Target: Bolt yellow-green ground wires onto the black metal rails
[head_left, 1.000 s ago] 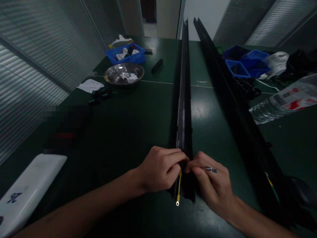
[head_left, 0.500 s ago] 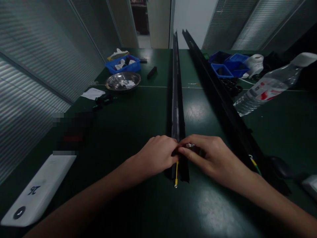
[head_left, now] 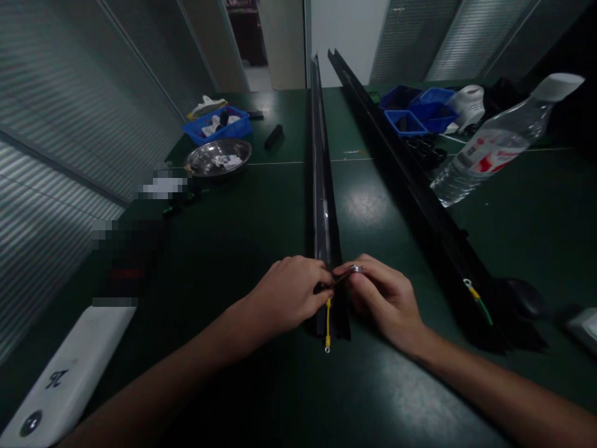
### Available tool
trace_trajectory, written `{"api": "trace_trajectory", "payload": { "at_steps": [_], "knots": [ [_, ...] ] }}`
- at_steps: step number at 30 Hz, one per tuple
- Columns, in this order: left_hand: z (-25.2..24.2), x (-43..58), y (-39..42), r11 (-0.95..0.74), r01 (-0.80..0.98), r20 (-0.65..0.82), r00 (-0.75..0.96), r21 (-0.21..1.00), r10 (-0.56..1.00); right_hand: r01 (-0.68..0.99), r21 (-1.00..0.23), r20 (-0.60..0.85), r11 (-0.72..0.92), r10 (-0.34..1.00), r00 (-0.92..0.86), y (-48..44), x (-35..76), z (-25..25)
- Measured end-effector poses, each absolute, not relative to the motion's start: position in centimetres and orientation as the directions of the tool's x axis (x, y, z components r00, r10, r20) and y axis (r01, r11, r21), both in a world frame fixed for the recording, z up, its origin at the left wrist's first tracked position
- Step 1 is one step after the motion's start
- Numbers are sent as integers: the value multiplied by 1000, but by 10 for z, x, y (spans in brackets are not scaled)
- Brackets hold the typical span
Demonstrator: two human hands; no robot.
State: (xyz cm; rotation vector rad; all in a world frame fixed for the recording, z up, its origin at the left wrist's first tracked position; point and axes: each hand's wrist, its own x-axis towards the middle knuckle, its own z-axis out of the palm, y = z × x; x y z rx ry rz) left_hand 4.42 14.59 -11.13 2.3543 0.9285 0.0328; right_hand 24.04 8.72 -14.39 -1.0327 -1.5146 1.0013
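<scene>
A long black channel-shaped rail (head_left: 321,205) runs away from me along the table. My left hand (head_left: 296,289) lies over its near end, fingers closed; what they pinch inside the channel is hidden. Just right of it, my right hand (head_left: 387,292) grips a small metal wrench (head_left: 357,269) between thumb and fingers. The shiny end shows at the right fingers, and its darker shaft points at the left fingertips. Below the left fingers, a yellow wire (head_left: 328,323) with a ring terminal hangs toward the rail's near end.
A second black rail (head_left: 401,168) lies to the right, with a yellow-green wire (head_left: 480,302) at its near end. Beyond it stand a water bottle (head_left: 494,149) and blue bins (head_left: 431,109). At left are a metal bowl (head_left: 217,158), a blue basket (head_left: 237,129) and a white device (head_left: 69,367).
My right hand has drawn slightly back from the left fingers, and more of the wrench shows. The left hand stays at the rail. The whole view has shifted a little.
</scene>
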Motion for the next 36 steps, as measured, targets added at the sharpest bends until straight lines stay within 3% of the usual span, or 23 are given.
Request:
{"api": "trace_trajectory", "payload": {
  "at_steps": [6, 10, 20, 28, 36],
  "knots": [
    [-112, 44, 146, -534, 627, -225, 742, 568, 631, -90, -957, 286, 276, 950, -125, 103, 239, -156],
    [-108, 43, 148, -530, 573, -204, 775, 626, 597, -146, -942, 318, 303, 944, -93, 103, 239, -153],
    [-113, 36, 153, -519, 494, -139, 804, 697, 578, 86, -899, 430, 429, 903, -7, 101, 241, -145],
    [-124, 30, 163, -552, 396, -93, 863, 733, 496, 124, -879, 462, 460, 887, -10, 104, 242, -145],
    [-146, 30, 163, -533, 293, 73, 824, 794, 562, 100, -880, 465, 465, 885, -22, 105, 242, -147]
  ]
}}
